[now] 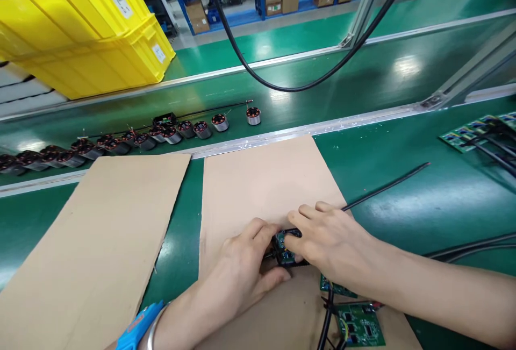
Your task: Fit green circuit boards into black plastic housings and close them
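Observation:
A small circuit board in a black housing [287,248] lies on the right-hand cardboard sheet [258,183], between my two hands. My left hand [250,264] grips its left side, thumb at the near edge and fingers at the far edge. From the right, my right hand [322,231] reaches over it, with the thumb pressed on the board and the fingers curled around the far side; its fingertips are partly hidden. Just nearer to me, a loose green circuit board [360,326] with black cables lies on the cardboard, and another board [338,285] is partly covered by my right forearm.
A row of motor stators [169,134] stands on the green line beyond the metal rail. Left is another cardboard sheet [100,237]. Yellow crates [121,54] stand at the back left. A black cable [290,89] hangs overhead. More boards with cables [484,129] lie far right.

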The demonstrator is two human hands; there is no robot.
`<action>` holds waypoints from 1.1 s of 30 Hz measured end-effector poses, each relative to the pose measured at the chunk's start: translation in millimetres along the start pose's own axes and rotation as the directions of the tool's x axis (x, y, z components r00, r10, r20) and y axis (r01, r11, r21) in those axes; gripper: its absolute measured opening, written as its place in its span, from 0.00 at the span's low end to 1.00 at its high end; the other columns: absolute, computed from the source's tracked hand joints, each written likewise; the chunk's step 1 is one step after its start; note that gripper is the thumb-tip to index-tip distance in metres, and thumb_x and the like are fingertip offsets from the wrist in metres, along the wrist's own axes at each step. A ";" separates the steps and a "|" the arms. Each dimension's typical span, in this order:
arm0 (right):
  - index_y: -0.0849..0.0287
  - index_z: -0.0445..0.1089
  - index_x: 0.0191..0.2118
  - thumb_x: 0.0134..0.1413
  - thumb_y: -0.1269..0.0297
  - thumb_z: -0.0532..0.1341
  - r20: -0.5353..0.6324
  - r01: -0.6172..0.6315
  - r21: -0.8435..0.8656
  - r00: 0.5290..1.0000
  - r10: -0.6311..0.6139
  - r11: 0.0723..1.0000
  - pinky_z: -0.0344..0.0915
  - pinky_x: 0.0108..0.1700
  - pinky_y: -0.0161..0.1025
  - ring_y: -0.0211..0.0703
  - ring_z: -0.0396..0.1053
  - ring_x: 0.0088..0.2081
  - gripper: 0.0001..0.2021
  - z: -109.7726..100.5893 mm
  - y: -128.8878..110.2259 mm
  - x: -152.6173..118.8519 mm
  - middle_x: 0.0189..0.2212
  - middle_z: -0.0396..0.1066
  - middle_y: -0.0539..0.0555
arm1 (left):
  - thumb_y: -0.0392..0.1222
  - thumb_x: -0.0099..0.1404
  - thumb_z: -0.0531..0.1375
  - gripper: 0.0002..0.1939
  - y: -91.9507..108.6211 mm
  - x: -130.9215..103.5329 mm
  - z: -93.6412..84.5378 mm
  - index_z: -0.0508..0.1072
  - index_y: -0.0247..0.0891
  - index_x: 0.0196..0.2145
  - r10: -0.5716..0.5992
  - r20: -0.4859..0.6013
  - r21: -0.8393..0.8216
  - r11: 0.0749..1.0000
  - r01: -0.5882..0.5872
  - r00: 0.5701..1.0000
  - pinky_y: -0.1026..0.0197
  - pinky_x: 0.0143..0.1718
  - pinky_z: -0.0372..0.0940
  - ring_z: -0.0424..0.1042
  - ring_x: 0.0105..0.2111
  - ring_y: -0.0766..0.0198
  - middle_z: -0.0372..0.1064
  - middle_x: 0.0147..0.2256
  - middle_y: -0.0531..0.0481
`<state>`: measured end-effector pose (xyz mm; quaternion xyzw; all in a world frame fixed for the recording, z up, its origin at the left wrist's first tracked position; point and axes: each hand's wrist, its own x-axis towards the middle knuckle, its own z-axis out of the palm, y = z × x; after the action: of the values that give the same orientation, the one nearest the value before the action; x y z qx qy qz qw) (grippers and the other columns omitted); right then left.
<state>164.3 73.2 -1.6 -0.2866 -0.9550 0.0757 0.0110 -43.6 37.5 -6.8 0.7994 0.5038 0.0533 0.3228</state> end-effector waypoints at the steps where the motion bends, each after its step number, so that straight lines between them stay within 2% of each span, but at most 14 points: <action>1: 0.56 0.71 0.34 0.57 0.70 0.59 -0.011 0.000 0.002 1.000 0.000 1.000 0.50 0.32 0.43 0.47 0.62 0.33 0.04 1.6 0.1 -0.7 0.32 0.66 0.54 | 0.38 0.57 0.67 0.30 -0.7 -1.4 -2.2 0.61 0.41 0.56 0.009 -0.006 0.024 1.000 -0.009 1.000 0.51 0.43 0.71 0.74 0.42 0.54 0.66 0.50 0.46; 3: 0.56 0.70 0.34 0.57 0.71 0.59 -0.031 -0.004 0.009 0.999 0.004 1.000 0.50 0.32 0.43 0.46 0.62 0.33 0.04 5.1 0.3 -1.8 0.32 0.65 0.54 | 0.34 0.60 0.63 0.21 -1.7 -5.5 -4.0 0.64 0.39 0.50 0.043 -0.033 0.118 0.992 -0.039 0.999 0.54 0.37 0.72 0.74 0.37 0.57 0.69 0.43 0.48; 5: 0.55 0.70 0.33 0.56 0.73 0.59 -0.046 -0.012 0.025 0.999 0.014 1.000 0.49 0.32 0.42 0.46 0.62 0.33 0.05 8.1 0.6 -2.1 0.32 0.64 0.54 | 0.30 0.64 0.55 0.08 -0.5 -10.2 -1.8 0.67 0.37 0.40 0.106 -0.065 0.280 0.956 -0.084 0.992 0.56 0.29 0.69 0.72 0.29 0.58 0.69 0.33 0.50; 7: 0.55 0.70 0.33 0.56 0.73 0.59 -0.045 -0.025 0.046 0.999 0.027 0.999 0.49 0.32 0.42 0.46 0.62 0.34 0.05 10.1 0.9 -1.8 0.32 0.64 0.54 | 0.28 0.65 0.49 0.10 3.5 -13.4 2.8 0.66 0.38 0.33 0.188 -0.079 0.423 0.895 -0.138 0.979 0.57 0.23 0.65 0.69 0.24 0.58 0.66 0.27 0.50; 9: 0.55 0.70 0.33 0.56 0.71 0.60 -0.037 -0.032 0.062 0.999 0.035 0.998 0.50 0.31 0.42 0.46 0.62 0.34 0.04 10.7 1.3 -1.2 0.32 0.64 0.54 | 0.28 0.65 0.47 0.11 9.0 -13.4 6.6 0.65 0.38 0.30 0.214 -0.099 0.472 0.870 -0.143 0.972 0.58 0.21 0.61 0.68 0.22 0.58 0.65 0.25 0.50; 13: 0.55 0.71 0.34 0.57 0.71 0.60 -0.043 -0.031 0.062 0.999 0.033 0.998 0.51 0.31 0.41 0.47 0.63 0.35 0.04 9.6 2.1 -0.6 0.32 0.64 0.54 | 0.32 0.66 0.47 0.11 16.9 -5.5 5.5 0.63 0.40 0.28 0.075 -0.109 0.348 0.937 -0.032 0.991 0.59 0.21 0.56 0.66 0.19 0.60 0.65 0.21 0.52; 17: 0.55 0.72 0.34 0.56 0.73 0.60 -0.071 -0.023 0.063 0.997 0.027 0.998 0.51 0.29 0.41 0.47 0.63 0.34 0.06 9.6 3.4 -1.2 0.32 0.64 0.54 | 0.35 0.68 0.44 0.14 18.2 2.3 -0.5 0.60 0.41 0.25 -0.104 -0.054 0.239 0.964 0.114 0.993 0.60 0.23 0.52 0.62 0.19 0.63 0.63 0.20 0.53; 21: 0.56 0.71 0.33 0.55 0.74 0.60 -0.100 -0.014 0.061 0.995 0.020 0.998 0.49 0.28 0.40 0.47 0.63 0.33 0.06 12.4 5.1 -2.1 0.31 0.64 0.55 | 0.37 0.70 0.42 0.16 22.5 5.1 -5.5 0.58 0.41 0.24 -0.180 0.013 0.217 0.961 0.173 0.984 0.61 0.23 0.50 0.58 0.19 0.65 0.60 0.19 0.54; 24: 0.56 0.71 0.33 0.55 0.73 0.61 -0.126 -0.011 0.073 0.992 0.020 0.997 0.50 0.28 0.40 0.47 0.63 0.32 0.04 14.7 5.2 -2.5 0.31 0.64 0.54 | 0.39 0.71 0.42 0.16 28.1 6.3 -7.6 0.58 0.41 0.25 -0.201 0.043 0.255 0.949 0.184 0.979 0.61 0.24 0.51 0.60 0.20 0.64 0.62 0.21 0.53; 27: 0.56 0.71 0.33 0.54 0.74 0.61 -0.137 -0.019 0.091 0.990 0.032 0.996 0.49 0.28 0.39 0.46 0.62 0.32 0.05 15.1 4.8 -2.4 0.31 0.64 0.54 | 0.35 0.69 0.42 0.14 29.5 6.5 -5.0 0.60 0.40 0.27 -0.229 0.084 0.345 0.920 0.187 0.970 0.59 0.25 0.53 0.63 0.21 0.62 0.65 0.22 0.51; 33: 0.56 0.71 0.32 0.55 0.74 0.61 -0.113 -0.022 0.175 0.993 0.042 0.984 0.48 0.28 0.39 0.45 0.61 0.33 0.06 16.1 7.1 -0.7 0.30 0.63 0.53 | 0.32 0.63 0.44 0.12 24.5 7.4 6.7 0.66 0.37 0.32 -0.202 0.092 0.604 0.790 0.107 0.975 0.58 0.22 0.55 0.69 0.20 0.55 0.68 0.22 0.46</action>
<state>167.8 76.5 -18.6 -0.3038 -0.9378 0.1418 0.0903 -18.4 33.7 0.2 0.8178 0.5328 -0.1950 0.0964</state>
